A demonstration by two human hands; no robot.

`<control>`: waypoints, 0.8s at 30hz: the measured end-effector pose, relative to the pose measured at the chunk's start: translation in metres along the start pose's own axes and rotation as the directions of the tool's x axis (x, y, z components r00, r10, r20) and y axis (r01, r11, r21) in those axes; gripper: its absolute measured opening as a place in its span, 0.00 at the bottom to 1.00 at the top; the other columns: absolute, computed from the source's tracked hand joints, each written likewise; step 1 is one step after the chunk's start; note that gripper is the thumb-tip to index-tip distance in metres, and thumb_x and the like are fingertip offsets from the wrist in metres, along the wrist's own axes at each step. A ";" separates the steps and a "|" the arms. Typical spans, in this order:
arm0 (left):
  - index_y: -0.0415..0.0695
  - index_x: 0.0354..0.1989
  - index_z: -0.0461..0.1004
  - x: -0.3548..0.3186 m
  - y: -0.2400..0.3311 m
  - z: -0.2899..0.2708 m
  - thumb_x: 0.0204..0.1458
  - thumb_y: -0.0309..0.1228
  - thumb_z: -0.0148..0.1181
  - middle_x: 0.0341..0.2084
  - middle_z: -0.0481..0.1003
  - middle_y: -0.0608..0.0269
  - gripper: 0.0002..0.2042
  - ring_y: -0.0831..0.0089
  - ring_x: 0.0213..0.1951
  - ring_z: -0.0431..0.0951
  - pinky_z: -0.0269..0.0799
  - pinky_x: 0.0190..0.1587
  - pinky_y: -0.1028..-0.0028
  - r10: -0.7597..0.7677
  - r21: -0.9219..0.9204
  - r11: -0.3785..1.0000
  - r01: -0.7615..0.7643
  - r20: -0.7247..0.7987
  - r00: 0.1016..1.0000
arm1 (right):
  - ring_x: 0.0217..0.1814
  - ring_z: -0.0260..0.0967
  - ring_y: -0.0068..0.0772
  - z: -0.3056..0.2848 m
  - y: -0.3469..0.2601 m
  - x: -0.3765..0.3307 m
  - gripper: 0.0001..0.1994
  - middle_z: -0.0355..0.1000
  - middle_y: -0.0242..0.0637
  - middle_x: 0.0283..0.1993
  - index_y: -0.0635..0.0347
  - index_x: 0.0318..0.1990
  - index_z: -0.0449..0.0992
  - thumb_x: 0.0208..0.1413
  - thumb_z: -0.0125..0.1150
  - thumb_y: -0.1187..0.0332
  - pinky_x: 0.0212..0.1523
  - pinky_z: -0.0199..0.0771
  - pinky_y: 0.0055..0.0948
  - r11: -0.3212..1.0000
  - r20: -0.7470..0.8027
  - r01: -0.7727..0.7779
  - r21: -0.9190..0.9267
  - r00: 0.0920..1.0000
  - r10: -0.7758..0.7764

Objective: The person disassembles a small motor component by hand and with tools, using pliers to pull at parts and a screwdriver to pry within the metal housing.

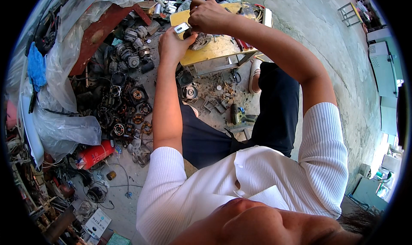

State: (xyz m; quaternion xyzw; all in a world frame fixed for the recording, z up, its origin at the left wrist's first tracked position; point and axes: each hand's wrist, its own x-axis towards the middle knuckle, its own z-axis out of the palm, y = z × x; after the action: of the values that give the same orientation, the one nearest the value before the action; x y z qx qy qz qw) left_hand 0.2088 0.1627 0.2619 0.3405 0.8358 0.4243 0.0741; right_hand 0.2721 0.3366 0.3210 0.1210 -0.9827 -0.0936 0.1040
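Note:
My left hand (172, 48) is closed on a small, shiny metal piece with a dark oval slot (181, 28). The thumb presses from the right side, above the near left part of a yellow bench top (216, 50). Just to the right and farther off is my right hand (209, 16), its index finger stretched away and the other fingers curled. Whatever those curled fingers grip beside the metal piece is too hidden to make out. A round greyish metal part (201, 41) lies on the bench below the hands.
Red-handled tools (243, 44) and coiled wire (259, 12) lie on the bench. A heap of motor parts (124, 103) covers the floor at left, near a red cylinder (95, 155) and plastic sheeting (64, 129). A cordless drill (236, 114) lies on the floor between my legs.

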 end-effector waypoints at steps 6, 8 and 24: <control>0.45 0.44 0.82 0.000 -0.002 0.002 0.40 0.46 0.77 0.36 0.83 0.55 0.25 0.56 0.40 0.84 0.77 0.43 0.61 0.026 0.004 1.000 -0.026 -0.021 0.999 | 0.55 0.70 0.37 0.001 -0.003 0.001 0.07 0.79 0.28 0.31 0.47 0.28 0.85 0.47 0.62 0.62 0.66 0.36 0.86 1.000 0.011 0.008 0.025 1.000 -0.008; 0.45 0.44 0.82 0.001 -0.002 0.001 0.40 0.46 0.77 0.36 0.83 0.55 0.25 0.56 0.40 0.84 0.77 0.43 0.61 0.019 0.008 1.000 -0.019 -0.009 1.000 | 0.56 0.70 0.36 0.000 -0.002 0.000 0.06 0.79 0.28 0.32 0.47 0.29 0.85 0.47 0.62 0.62 0.66 0.36 0.86 0.999 0.012 0.052 0.014 0.999 -0.052; 0.39 0.43 0.81 -0.003 0.007 -0.002 0.42 0.41 0.76 0.36 0.83 0.53 0.23 0.59 0.39 0.84 0.76 0.42 0.64 0.000 -0.011 1.000 -0.001 -0.014 1.000 | 0.51 0.70 0.40 -0.004 -0.003 0.001 0.09 0.77 0.31 0.30 0.49 0.27 0.84 0.49 0.63 0.57 0.65 0.37 0.85 0.999 0.047 -0.032 -0.031 0.998 0.034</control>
State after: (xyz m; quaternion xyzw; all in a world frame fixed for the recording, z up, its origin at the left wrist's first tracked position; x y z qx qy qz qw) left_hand 0.2141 0.1624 0.2681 0.3374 0.8339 0.4311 0.0700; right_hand 0.2730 0.3331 0.3243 0.1010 -0.9853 -0.1096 0.0838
